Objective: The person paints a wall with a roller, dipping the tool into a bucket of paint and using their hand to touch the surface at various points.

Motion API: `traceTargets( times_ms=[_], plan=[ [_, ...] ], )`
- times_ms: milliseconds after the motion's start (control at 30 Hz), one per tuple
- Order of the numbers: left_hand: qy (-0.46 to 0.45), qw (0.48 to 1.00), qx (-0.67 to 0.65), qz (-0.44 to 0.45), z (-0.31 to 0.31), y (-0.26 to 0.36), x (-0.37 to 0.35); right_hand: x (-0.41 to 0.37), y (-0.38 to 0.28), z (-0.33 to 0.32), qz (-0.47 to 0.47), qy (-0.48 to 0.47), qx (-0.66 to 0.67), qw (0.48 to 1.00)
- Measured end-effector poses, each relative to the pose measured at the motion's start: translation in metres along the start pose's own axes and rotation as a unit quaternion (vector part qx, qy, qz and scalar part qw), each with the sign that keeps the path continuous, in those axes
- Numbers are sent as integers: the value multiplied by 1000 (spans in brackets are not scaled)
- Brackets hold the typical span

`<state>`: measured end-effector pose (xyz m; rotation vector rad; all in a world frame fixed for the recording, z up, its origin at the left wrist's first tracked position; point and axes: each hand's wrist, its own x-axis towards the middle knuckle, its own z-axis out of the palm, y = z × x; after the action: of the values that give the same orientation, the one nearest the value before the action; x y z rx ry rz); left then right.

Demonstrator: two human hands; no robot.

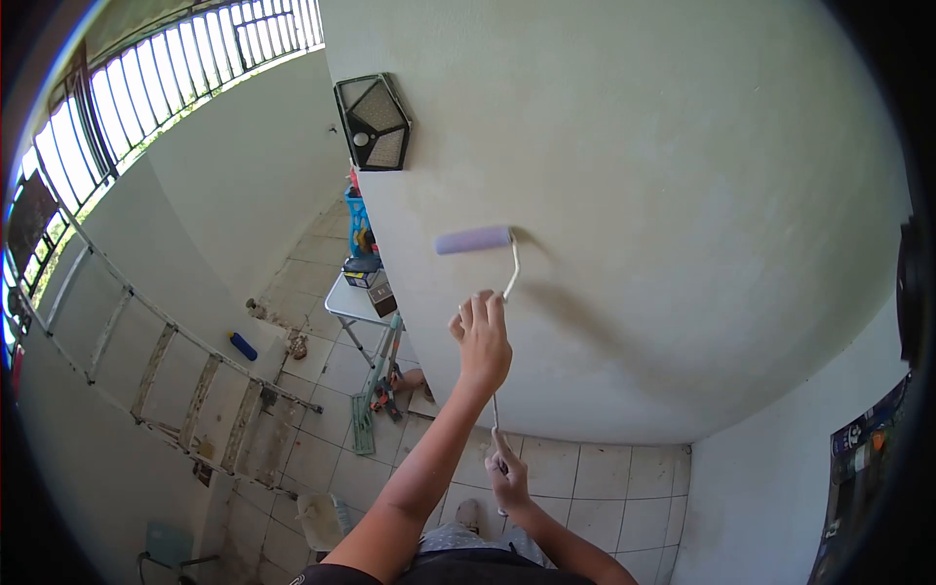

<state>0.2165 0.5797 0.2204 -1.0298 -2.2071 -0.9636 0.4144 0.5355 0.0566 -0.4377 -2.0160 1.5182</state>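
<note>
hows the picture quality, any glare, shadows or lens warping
Head view: daylight behind the railing is blown out to white; soft shadows fall on the wall, right of the paint roller and lower down; the wide lens appears to bow straight lines, with black corners; fine detail on the roller looks soft, cause unclear.

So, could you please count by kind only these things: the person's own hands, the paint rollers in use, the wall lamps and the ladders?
Hands: 2 (left hand, right hand)
Paint roller: 1
Wall lamp: 1
Ladder: 1
Total: 5
</note>
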Motion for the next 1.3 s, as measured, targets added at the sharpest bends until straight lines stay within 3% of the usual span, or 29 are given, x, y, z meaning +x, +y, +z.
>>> traceTargets(
  times_ms=[33,133,200,300,400,500,567,767,867,967,1167,1300],
  plan=[
    [-29,1000,-5,-5,5,-3,-15,-12,6,6,13,-6,20,1000],
    [-89,996,-11,-25,16,-14,-59,-37,-14,12,230,-4,168,959],
    [-94,995,-5,-40,17,-20,-78,-41,15,15,261,-62,189,944],
    [-69,996,28,-50,-7,-23,-75,-31,62,22,268,-199,149,931],
    [-60,996,22,-63,-23,-37,-60,-8,74,41,300,-245,326,863],
    [-57,997,-32,-44,-39,-56,-36,5,75,58,347,-320,252,845],
    [-50,997,-54,-22,-45,-70,-24,12,84,75,404,-379,239,797],
    [-38,995,-95,4,-38,-100,-1,19,64,113,257,-425,359,790],
    [-4,997,-72,1,-36,-98,15,36,62,134,351,-453,284,769],
    [12,998,-67,17,-34,-109,32,40,38,163,397,-295,268,827],
    [10,995,-84,54,-58,-108,62,58,-25,185,435,-194,216,852],
    [25,994,-83,71,-75,-102,78,66,-25,202,440,-177,262,841]
  ],
)
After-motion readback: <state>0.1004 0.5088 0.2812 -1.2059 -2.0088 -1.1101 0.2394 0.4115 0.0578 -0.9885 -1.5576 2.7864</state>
